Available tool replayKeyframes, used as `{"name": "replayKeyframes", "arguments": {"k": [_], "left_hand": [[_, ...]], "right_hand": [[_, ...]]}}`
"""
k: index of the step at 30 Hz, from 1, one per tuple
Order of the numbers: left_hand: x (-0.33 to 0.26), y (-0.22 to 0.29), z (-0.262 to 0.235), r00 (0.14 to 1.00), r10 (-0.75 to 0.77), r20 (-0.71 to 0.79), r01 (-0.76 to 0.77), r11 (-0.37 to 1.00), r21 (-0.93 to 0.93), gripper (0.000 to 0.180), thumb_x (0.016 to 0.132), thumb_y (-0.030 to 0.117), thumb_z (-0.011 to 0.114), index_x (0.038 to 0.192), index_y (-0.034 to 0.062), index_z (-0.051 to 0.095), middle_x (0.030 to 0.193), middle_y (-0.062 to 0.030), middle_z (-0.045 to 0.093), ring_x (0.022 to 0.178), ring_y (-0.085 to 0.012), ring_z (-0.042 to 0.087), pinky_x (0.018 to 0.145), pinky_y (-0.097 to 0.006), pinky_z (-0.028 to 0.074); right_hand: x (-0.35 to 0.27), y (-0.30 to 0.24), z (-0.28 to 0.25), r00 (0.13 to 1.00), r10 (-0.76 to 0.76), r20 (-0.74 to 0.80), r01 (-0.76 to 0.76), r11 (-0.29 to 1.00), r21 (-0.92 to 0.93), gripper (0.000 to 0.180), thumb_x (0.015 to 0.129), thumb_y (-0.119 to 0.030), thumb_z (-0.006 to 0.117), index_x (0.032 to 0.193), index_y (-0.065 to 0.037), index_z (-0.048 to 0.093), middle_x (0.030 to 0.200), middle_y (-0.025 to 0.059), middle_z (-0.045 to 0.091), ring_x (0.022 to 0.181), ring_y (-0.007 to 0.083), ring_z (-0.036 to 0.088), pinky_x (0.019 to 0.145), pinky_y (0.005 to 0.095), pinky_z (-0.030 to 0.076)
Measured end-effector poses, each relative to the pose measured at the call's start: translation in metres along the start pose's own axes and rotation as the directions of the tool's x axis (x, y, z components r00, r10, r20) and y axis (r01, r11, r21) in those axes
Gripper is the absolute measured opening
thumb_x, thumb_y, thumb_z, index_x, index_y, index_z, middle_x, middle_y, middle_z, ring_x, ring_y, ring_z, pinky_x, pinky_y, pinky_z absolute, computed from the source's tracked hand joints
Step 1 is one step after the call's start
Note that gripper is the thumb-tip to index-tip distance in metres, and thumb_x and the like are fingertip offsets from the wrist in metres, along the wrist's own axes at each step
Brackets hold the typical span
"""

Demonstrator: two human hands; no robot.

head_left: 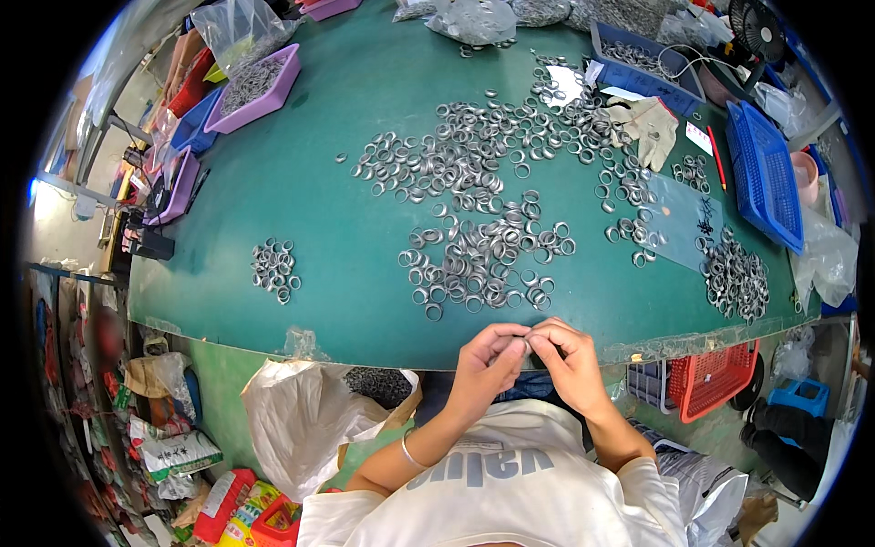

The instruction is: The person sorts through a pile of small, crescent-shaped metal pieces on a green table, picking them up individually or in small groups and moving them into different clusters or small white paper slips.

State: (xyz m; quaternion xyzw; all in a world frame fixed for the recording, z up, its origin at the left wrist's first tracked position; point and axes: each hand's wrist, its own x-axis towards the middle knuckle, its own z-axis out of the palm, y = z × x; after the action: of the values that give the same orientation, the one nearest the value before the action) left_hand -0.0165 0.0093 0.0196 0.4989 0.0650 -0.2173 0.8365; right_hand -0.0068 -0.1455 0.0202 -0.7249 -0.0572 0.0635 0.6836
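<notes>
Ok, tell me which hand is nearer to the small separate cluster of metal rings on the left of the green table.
Left. The left hand is at the table's near edge, right of and below the small ring cluster. The right hand touches it fingertip to fingertip, farther right.

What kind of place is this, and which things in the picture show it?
Probably a small workshop or factory bench for sorting parts by hand. Many small metal rings lie spread on a green table, plastic trays hold more, and both hands pinch one ring.
</notes>
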Motion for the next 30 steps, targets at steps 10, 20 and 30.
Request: {"name": "replayKeyframes", "arguments": {"k": [10,20,30], "left_hand": [[-0.002,-0.003,-0.011,0.980,-0.185,-0.070,0.156,0.942,-0.299,0.017,0.093,0.010,0.050,0.103,0.0001,0.059,0.077,-0.0041,0.054,0.059,-0.0095,0.047,0.044,-0.021,0.033],[-0.002,-0.001,0.007,0.992,0.069,-0.105,-0.048,0.981,0.189,0.023,0.095,0.017,0.052,0.113,0.0020,0.055,0.068,0.0011,0.045,0.054,-0.0063,0.041,0.043,-0.017,0.028],[0.003,-0.002,-0.002,0.980,-0.181,-0.082,0.157,0.959,-0.236,0.024,0.094,0.008,0.051,0.116,0.0005,0.057,0.078,-0.0015,0.053,0.054,-0.0061,0.042,0.041,-0.018,0.029]], "right_hand": [[0.035,0.017,-0.003,0.902,-0.421,-0.092,0.193,0.587,-0.787,0.018,0.071,-0.007,0.071,0.087,-0.005,0.065,0.091,0.0073,0.055,0.085,0.0282,0.049,0.073,0.0380,0.037],[-0.007,0.012,0.015,0.989,0.124,-0.078,-0.117,0.990,0.083,0.007,0.084,-0.005,0.064,0.088,0.001,0.065,0.077,0.0023,0.062,0.066,0.0074,0.052,0.060,0.0225,0.041],[0.023,0.018,-0.007,0.932,-0.347,-0.107,0.119,0.571,-0.812,0.013,0.073,-0.006,0.070,0.082,-0.002,0.061,0.083,0.0096,0.058,0.080,0.0301,0.052,0.075,0.0370,0.039]]}}
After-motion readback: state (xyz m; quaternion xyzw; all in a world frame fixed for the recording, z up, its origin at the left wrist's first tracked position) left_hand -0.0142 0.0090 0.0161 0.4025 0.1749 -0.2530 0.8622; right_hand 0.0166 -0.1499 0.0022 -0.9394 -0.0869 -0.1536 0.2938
